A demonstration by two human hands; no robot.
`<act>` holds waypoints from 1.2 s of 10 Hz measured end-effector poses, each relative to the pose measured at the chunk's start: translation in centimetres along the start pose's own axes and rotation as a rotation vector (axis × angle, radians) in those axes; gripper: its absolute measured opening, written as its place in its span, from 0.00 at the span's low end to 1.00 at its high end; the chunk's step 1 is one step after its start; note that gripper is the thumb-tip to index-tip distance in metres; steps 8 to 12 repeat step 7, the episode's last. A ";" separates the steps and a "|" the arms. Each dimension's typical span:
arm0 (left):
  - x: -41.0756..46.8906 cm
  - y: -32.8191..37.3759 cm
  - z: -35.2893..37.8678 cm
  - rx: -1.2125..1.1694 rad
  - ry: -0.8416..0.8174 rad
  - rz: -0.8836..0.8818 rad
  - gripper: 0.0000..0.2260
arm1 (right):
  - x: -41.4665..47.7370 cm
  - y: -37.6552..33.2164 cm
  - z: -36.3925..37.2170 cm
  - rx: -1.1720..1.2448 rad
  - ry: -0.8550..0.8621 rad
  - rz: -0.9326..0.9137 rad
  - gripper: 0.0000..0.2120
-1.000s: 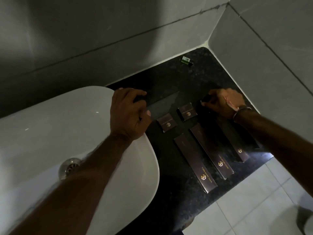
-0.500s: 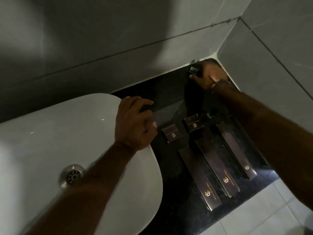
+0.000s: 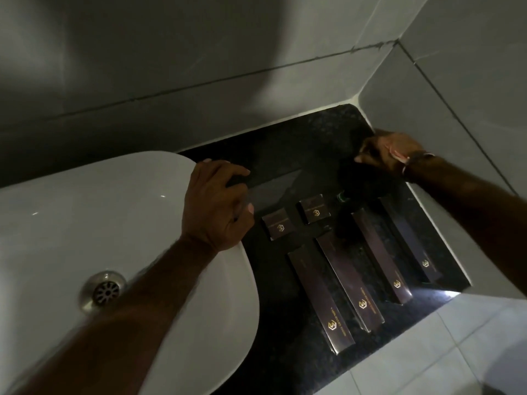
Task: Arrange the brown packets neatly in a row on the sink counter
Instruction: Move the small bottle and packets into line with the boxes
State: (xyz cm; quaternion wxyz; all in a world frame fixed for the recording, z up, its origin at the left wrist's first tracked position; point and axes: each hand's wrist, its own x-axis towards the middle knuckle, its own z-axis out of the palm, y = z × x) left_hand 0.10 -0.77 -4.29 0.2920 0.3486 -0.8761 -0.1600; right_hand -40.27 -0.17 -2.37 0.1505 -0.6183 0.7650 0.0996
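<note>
Several long brown packets point(image 3: 349, 277) with gold logos lie side by side on the black counter point(image 3: 299, 143), slanting toward its front edge. Two small brown packets point(image 3: 278, 228) point(image 3: 313, 212) sit just behind them. My left hand point(image 3: 219, 206) curls over the white sink's right rim, left of the small packets. My right hand point(image 3: 390, 153) hovers low by the right wall behind the long packets, fingers closed around a small item that is mostly hidden. A tiny dark green-marked object point(image 3: 340, 197) lies on the counter below that hand.
The white sink point(image 3: 114, 209) with its metal drain point(image 3: 104, 290) fills the left side. Grey tiled walls point(image 3: 427, 109) close in the counter at the back and right. Pale floor tiles point(image 3: 427, 352) lie beyond the counter's front edge.
My right hand reached to the back corner, took the small green-labelled item from there and drew back along the right wall. The corner is now bare. My left hand stayed on the rim.
</note>
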 end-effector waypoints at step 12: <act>0.1 0.2 -0.2 0.016 0.012 0.006 0.16 | -6.2 0.5 1.6 -0.008 -0.018 0.124 0.22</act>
